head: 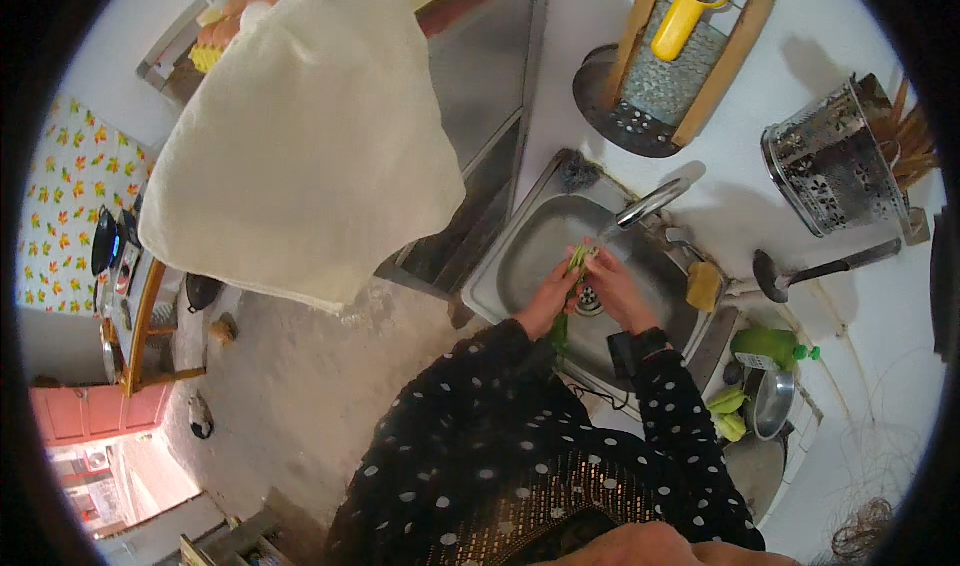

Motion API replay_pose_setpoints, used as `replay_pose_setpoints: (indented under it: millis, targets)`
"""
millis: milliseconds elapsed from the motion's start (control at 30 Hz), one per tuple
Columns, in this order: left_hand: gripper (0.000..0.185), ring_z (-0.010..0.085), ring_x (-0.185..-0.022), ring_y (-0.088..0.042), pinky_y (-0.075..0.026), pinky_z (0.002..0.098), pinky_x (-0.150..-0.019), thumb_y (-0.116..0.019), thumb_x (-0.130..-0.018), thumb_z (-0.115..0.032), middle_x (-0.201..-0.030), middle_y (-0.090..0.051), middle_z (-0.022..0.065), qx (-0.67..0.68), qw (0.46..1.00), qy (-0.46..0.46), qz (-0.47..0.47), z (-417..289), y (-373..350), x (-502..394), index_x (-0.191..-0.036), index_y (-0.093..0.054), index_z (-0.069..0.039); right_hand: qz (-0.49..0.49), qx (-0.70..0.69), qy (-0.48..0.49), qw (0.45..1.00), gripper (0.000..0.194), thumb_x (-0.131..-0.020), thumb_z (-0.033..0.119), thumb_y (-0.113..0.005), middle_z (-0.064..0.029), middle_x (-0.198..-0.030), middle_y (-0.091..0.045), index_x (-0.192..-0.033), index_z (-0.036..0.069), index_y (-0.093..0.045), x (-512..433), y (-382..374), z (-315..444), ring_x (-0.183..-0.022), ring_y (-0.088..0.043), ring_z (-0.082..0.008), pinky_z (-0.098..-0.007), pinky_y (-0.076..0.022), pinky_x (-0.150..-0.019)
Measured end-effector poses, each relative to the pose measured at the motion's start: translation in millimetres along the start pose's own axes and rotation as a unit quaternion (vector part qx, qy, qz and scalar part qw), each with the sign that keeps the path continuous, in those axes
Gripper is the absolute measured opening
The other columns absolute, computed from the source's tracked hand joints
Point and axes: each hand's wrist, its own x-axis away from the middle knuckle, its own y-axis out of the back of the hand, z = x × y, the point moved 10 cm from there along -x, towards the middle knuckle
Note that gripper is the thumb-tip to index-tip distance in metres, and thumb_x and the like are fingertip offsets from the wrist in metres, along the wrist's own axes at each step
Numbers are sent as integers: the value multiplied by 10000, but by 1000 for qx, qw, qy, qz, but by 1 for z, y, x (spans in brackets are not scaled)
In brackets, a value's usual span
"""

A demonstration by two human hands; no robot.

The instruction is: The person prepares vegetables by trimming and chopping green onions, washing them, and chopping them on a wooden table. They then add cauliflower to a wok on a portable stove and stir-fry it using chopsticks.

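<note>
Over a stainless steel sink (517, 266), my left hand (553, 296) grips a bunch of green leafy stalks (577, 260), perhaps scallions. My right hand (616, 287) is closed around the same bunch near its pale upper end. The dark green leaves hang down past my left wrist. A curved chrome faucet (651, 202) points at the bunch, and water seems to run from its mouth onto the stalks. Behind my hands the drain strainer (590, 301) shows in the basin floor. My fingertips are partly hidden by the stalks.
A yellow sponge (703, 286) sits on the sink's right rim, a dark scouring pad (579, 174) at its far corner. Right of it lie a green bottle (765, 348), a metal bowl (774, 405) and green vegetables (726, 412). A grater (675, 71) and a ladle (787, 275) hang on the wall.
</note>
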Motion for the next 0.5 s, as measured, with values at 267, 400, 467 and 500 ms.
replay_pose_setpoints:
  millis: [267,400,467,500]
  targets:
    - [417,344,-867,-639,-480,402,-699,-447,-993,-345,-961,-638,195,-403,881,-58,-241,8,31,-3,-1352,-394,-140,-163,-51,6,985,202,-997,190,-421,-60,-859,-557,-1060,48,-550,-37,30,-56,-832,-577,-213,-369,-497,-830]
    - [462,435,-1009,-592,-461,466,-826,-440,-989,-345,-1086,-613,254,-394,872,-173,-232,16,19,-7,-1406,-344,-170,-113,-217,-17,969,211,-985,190,-447,-49,-755,-521,-971,11,-558,-37,35,-61,-726,-530,-170,-337,-482,-811]
    - [506,431,-986,-600,-464,474,-815,-424,-986,-371,-1080,-623,240,-379,880,-190,-214,15,15,-11,-1440,-293,-189,-79,-244,-20,966,210,-985,203,-455,-53,-744,-530,-954,20,-552,-34,25,-46,-737,-542,-172,-335,-479,-816]
    - [526,430,-976,-603,-466,480,-810,-416,-985,-384,-1079,-627,234,-408,871,-139,-237,19,20,-12,-1454,-268,-199,-82,-254,-28,963,210,-986,209,-459,-55,-739,-535,-946,24,-550,-32,21,-40,-743,-549,-174,-334,-478,-819]
